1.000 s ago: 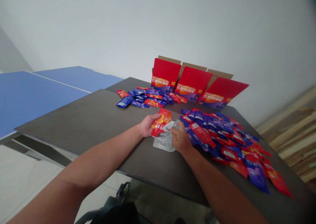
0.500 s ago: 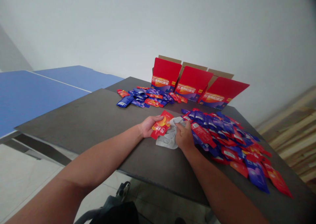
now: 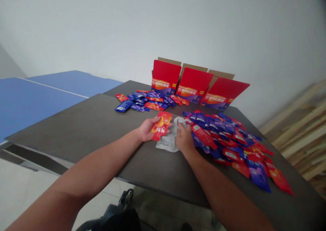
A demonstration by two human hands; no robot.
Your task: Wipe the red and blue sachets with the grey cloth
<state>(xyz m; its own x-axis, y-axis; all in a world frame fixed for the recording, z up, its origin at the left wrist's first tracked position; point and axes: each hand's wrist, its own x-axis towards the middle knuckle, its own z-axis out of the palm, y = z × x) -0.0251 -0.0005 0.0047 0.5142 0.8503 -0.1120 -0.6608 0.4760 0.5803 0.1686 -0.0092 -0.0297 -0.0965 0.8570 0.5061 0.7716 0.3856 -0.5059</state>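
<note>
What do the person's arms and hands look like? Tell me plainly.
Both arms are bare, with no sleeves or cuffs showing on the left forearm or right forearm. The left hand and right hand wear no gloves, and no watch, bracelet or ring can be seen.

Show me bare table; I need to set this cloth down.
The dark tabletop left of your left hand, up to the blue table, is widest. A smaller patch lies in front of the grey cloth, between your forearms. Sachets crowd the right of your right hand and by the red cartons.
</note>
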